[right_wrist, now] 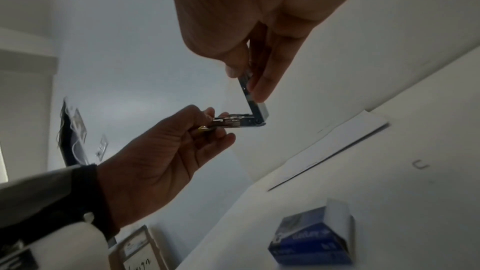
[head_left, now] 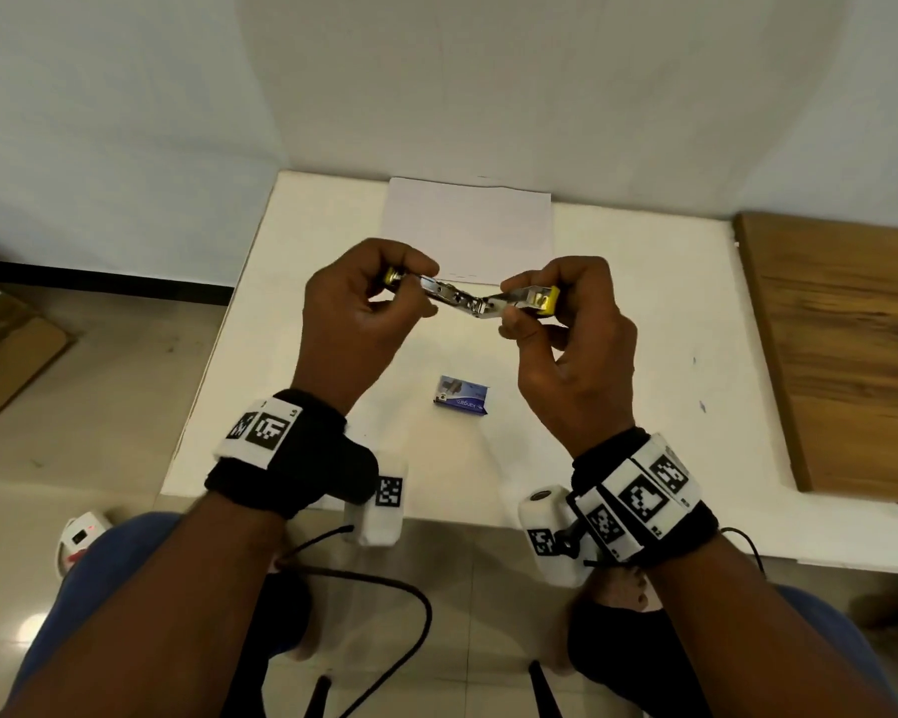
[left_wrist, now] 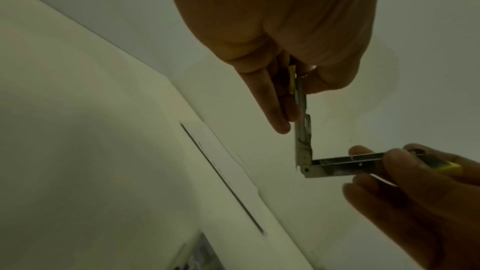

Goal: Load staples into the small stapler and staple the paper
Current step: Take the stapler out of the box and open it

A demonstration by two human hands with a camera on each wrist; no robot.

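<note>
Both hands lifted: left hand (head_left: 356, 323) pinches one yellow-tipped end of the small metal stapler (head_left: 475, 299), right hand (head_left: 566, 344) pinches the other, hinge swung open between them. Below the grip, blue cardboard staple box (head_left: 461, 397); beyond it, white paper sheet (head_left: 467, 228), probably flat, on white table (head_left: 644, 355).

My white desk (head_left: 644, 313) stands in a corner against plain pale walls (head_left: 125, 121), a dark skirting strip (head_left: 99, 279) running along their base. A wooden board (head_left: 846, 355) lies on the desk to my right. Beige floor tiles (head_left: 99, 396) carry flattened cardboard (head_left: 11, 365) at left, under soft, even light.
</note>
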